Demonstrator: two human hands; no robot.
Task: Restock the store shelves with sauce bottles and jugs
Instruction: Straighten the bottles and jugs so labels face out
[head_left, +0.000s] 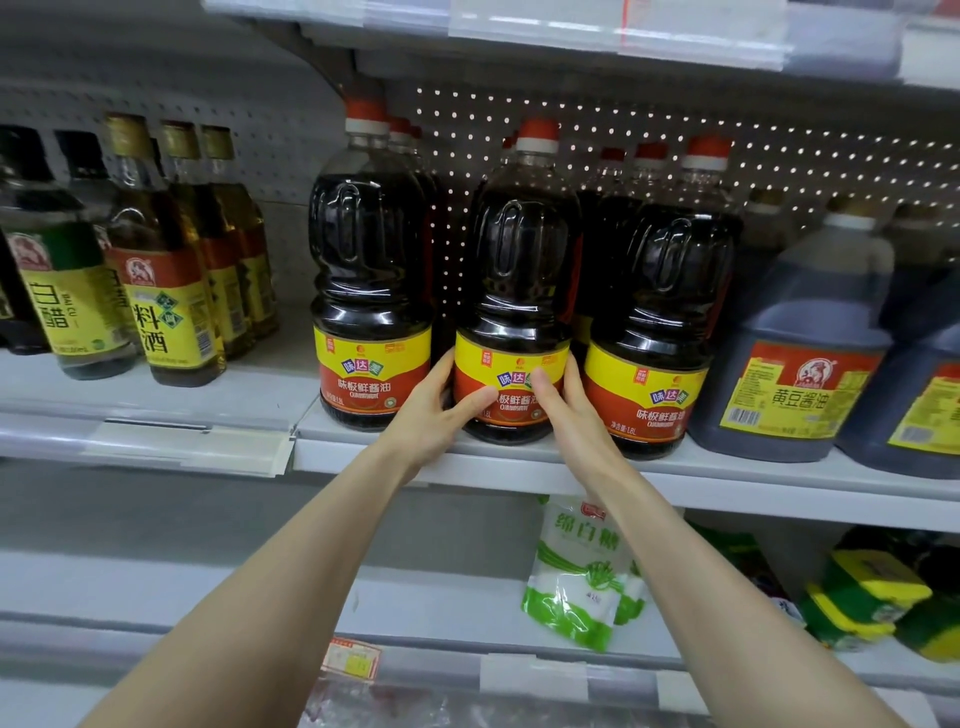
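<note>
1. We see both hands on the middle soy sauce jug (511, 291), which stands upright at the centre of the view with its base at the front edge of the white shelf (332, 452).
2. Our left hand (436, 410) grips the jug low on its 9 o'clock side: the thumb lies across the yellow-and-red label, and the fingers curl round into the gap behind.
3. Our right hand (571, 410) grips it low on the 3 o'clock side, thumb pressed on the label and fingers wrapped out of sight behind the jug.
4. At the jug's 9 o'clock stands a matching left soy sauce jug (371, 270), just beside it, with a narrow gap between them.
5. At its 3 o'clock a matching right soy sauce jug (660, 312) stands nearly touching; we cannot tell whether they meet.
6. More red-capped jugs line up behind all three, towards the perforated back panel (649, 124).
7. Further out at 3 o'clock sits a grey soybean sauce jug (795, 338) with a yellow-and-red label.
8. Far out at 9 o'clock, on the neighbouring shelf section, stand a cooking wine bottle (166, 270) and a white vinegar bottle (62, 280).
9. At 6 o'clock, on the shelf below, a white sugar bag (576, 566) with green print leans behind our right forearm, and green-and-yellow packs (867, 592) lie at 4 o'clock.
</note>
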